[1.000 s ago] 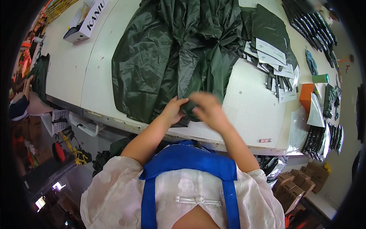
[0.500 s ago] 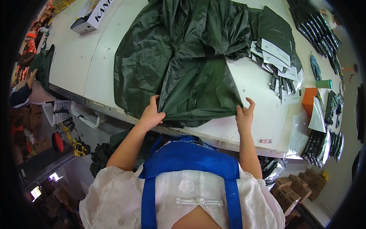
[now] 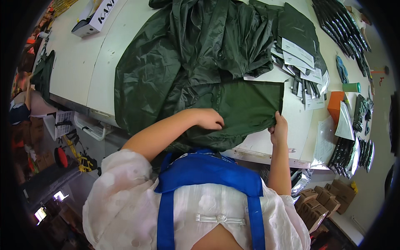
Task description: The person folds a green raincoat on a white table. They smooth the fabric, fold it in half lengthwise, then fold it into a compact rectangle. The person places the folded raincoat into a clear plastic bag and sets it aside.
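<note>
A dark green garment (image 3: 146, 79) of thin, shiny, waterproof-looking cloth lies bunched over the white table, with one panel (image 3: 254, 98) spread smoother toward the right. My right hand (image 3: 280, 127) pinches the right edge of this panel, near the table's front. Over the middle of the cloth rests my left hand (image 3: 209, 119), its fingers curled in and pointing right. Whether any fabric is caught in those fingers is hidden. The cloth's lower edge hangs over the table's front, close to my blue apron (image 3: 208, 173).
Folded green pieces with white paper tags (image 3: 298, 58) lie at the right of the white table (image 3: 75, 71). Black plastic packets (image 3: 343, 156), an orange box (image 3: 336, 105) and a green roll (image 3: 351, 87) are farther right. A white box (image 3: 93, 21) stands back left. Another person (image 3: 21, 106) is at far left.
My left hand has left the panel's left edge and moved right, onto the middle of the cloth. My right hand has drawn the panel's edge rightward, spreading it flatter.
</note>
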Motion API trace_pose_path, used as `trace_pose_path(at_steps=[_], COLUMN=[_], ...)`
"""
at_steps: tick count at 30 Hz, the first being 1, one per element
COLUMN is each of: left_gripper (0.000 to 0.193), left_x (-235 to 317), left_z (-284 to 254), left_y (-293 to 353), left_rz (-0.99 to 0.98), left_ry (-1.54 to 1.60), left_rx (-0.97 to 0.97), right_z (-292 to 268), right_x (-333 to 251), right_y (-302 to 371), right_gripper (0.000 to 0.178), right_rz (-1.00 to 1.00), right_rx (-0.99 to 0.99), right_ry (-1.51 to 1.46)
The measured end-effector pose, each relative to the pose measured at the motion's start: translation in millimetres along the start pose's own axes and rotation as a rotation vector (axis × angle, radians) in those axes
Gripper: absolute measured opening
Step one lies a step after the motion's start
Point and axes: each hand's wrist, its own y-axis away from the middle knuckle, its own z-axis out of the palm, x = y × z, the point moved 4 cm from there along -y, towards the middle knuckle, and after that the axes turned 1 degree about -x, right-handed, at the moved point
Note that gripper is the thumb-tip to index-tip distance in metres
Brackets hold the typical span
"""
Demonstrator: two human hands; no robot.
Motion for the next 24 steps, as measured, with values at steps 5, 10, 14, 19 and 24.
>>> trace_pose_path(at_steps=[5, 10, 14, 19, 24], left_gripper=[0.032, 0.027, 0.027, 0.037, 0.036], left_x=[-8, -39, -57, -50, -91], left_z=[-25, -18, -17, -34, -24], left_y=[69, 80, 77, 92, 100], left_rz=[-0.124, -0.268, -0.245, -0.406, -0.615], left_ry=[-0.738, -0.699, -0.647, -0.634, -0.301], left_rx=[0.385, 0.515, 0.429, 0.623, 0.696], right_z=[-11, 10, 26, 41, 42], right_x=[-5, -43, -52, -50, -44], right_y=[-17, -5, -21, -30, -24], right_gripper=[0.032, 0.054, 0.059, 0.051, 0.041], right_rz=[-0.211, -1.029, -1.230, -1.313, -1.259], right_rx=[0.079, -0.202, -0.227, -0.389, -0.598], right_ry=[0.533, 1.014, 1.503, 1.573, 1.425])
